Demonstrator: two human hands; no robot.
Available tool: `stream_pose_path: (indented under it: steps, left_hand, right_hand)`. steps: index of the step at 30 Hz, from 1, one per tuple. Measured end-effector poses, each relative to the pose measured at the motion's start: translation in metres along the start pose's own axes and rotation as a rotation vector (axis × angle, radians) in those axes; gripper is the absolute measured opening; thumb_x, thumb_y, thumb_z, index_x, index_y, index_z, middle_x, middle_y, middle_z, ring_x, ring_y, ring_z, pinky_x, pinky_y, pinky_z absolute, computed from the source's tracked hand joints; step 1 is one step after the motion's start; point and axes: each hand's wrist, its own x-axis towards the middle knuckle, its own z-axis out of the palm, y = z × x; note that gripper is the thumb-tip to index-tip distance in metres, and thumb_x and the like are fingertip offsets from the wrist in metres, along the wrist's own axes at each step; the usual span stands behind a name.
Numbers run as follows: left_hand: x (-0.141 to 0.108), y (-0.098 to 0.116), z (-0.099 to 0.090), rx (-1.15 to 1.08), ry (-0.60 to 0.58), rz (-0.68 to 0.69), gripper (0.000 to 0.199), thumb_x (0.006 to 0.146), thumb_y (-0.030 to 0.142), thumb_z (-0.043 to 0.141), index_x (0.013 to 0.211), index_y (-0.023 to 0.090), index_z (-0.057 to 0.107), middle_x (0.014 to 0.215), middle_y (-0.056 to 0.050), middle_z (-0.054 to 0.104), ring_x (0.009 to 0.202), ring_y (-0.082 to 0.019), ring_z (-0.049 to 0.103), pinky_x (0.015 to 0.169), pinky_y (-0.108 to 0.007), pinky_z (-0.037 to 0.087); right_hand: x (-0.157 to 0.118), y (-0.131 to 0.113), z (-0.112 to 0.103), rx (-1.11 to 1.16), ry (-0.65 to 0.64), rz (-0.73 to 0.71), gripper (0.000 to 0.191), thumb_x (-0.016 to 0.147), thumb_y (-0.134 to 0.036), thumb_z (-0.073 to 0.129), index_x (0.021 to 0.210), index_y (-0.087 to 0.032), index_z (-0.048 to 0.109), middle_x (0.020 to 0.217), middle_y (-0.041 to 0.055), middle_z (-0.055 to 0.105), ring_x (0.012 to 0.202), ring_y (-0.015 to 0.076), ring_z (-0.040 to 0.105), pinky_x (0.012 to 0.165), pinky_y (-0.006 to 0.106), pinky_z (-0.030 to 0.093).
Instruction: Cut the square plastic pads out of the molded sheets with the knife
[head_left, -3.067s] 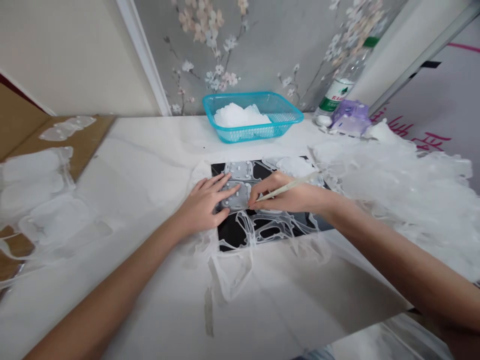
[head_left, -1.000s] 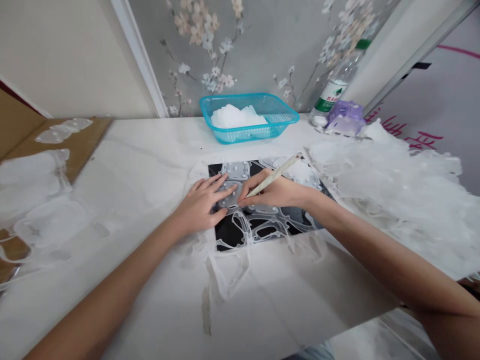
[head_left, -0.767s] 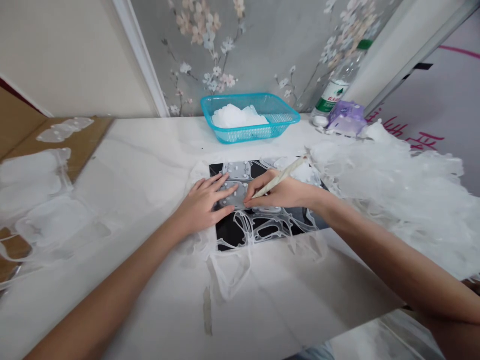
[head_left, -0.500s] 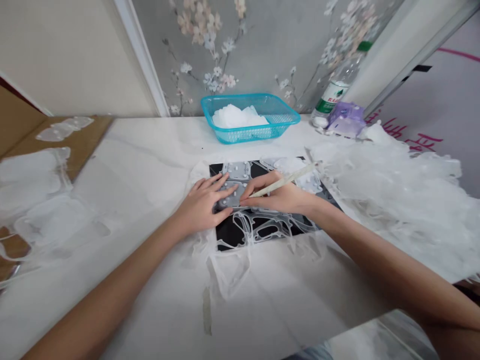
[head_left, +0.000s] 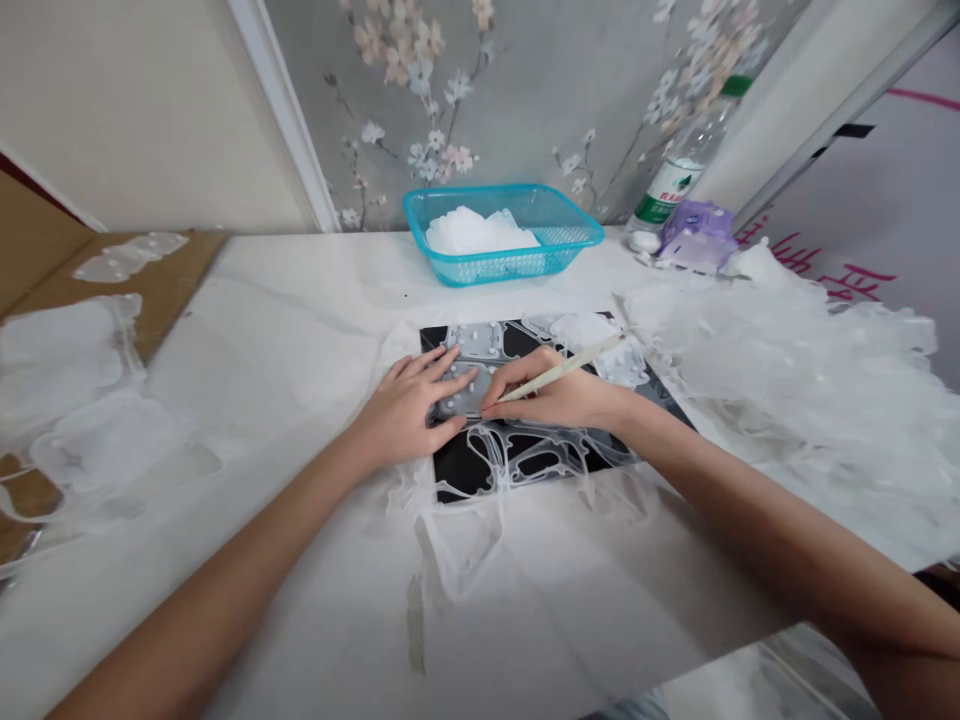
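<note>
A black board (head_left: 455, 472) lies on the white table, with translucent moulded pieces (head_left: 477, 341) and loops of thin clear strips (head_left: 491, 450) on it. My left hand (head_left: 409, 408) rests with fingers spread over the board's left edge, its fingertips on a translucent piece (head_left: 459, 400). Pinched in my right hand (head_left: 551, 390) is a pale thin stick (head_left: 566, 367), held like a pen. Its tip meets the lower edge of that same piece, close to my left fingers; the very tip is hidden by my fingers.
Behind the board stands a blue basket (head_left: 504, 270) with white pieces inside. At right lie a large translucent heap (head_left: 802, 390), a purple packet (head_left: 697, 236) and a bottle (head_left: 670, 190). More pieces (head_left: 105, 440) lie at left by cardboard (head_left: 169, 290).
The stick in my right hand has shifted slightly, its upper end a little lower and to the left. My left hand holds its place. The view has moved a little.
</note>
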Motion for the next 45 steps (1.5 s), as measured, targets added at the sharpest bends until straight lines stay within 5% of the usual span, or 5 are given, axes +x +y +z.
stream_pose_path:
  steps: [17, 23, 25, 31, 45]
  left_hand:
    - [0.000, 0.001, 0.000, -0.028, -0.001, -0.009, 0.056, 0.084, 0.041, 0.049, 0.137, 0.027, 0.041, 0.152, -0.007, 0.024, 0.139, -0.028, 0.023, 0.108, -0.053, 0.023]
    - [-0.009, 0.007, -0.004, -0.060, 0.149, 0.138, 0.043, 0.088, 0.026, 0.041, 0.130, 0.023, 0.050, 0.145, -0.006, 0.040, 0.136, -0.023, 0.031, 0.110, -0.050, 0.021]
    - [-0.011, 0.011, -0.005, -0.080, 0.112, 0.213, 0.040, 0.093, 0.028, 0.033, 0.129, 0.024, 0.050, 0.142, -0.005, 0.045, 0.133, -0.020, 0.037, 0.110, -0.049, 0.021]
    - [-0.010, 0.021, -0.001, -0.014, -0.068, 0.283, 0.052, 0.090, 0.055, 0.037, 0.137, 0.034, 0.039, 0.150, -0.010, 0.027, 0.137, -0.034, 0.026, 0.106, -0.059, 0.022]
    - [-0.008, 0.026, 0.004, 0.056, -0.045, 0.267, 0.059, 0.085, 0.061, 0.039, 0.139, 0.039, 0.033, 0.152, -0.011, 0.020, 0.137, -0.037, 0.023, 0.104, -0.062, 0.023]
  right_hand:
    - [-0.003, -0.012, -0.022, -0.114, -0.144, 0.100, 0.008, 0.076, -0.020, 0.065, 0.078, -0.015, 0.071, 0.075, 0.0025, 0.072, 0.068, 0.0120, 0.065, 0.062, 0.021, 0.049]
    - [-0.024, -0.007, -0.017, 0.081, 0.311, 0.212, 0.014, 0.071, -0.029, 0.071, 0.074, -0.016, 0.069, 0.068, 0.0021, 0.069, 0.052, 0.0083, 0.056, 0.046, 0.019, 0.043]
    - [-0.035, -0.005, -0.016, 0.083, 0.363, 0.223, 0.014, 0.070, -0.030, 0.072, 0.072, -0.016, 0.069, 0.067, 0.0021, 0.069, 0.051, 0.0083, 0.055, 0.046, 0.019, 0.043]
    - [-0.047, 0.007, -0.012, 0.102, 0.217, 0.211, 0.018, 0.072, -0.031, 0.071, 0.075, -0.014, 0.069, 0.072, 0.0045, 0.070, 0.063, 0.0117, 0.062, 0.056, 0.021, 0.048]
    - [-0.047, 0.010, -0.017, 0.028, 0.196, 0.138, 0.017, 0.078, -0.030, 0.066, 0.078, -0.013, 0.069, 0.076, 0.0054, 0.071, 0.069, 0.0130, 0.064, 0.061, 0.022, 0.048]
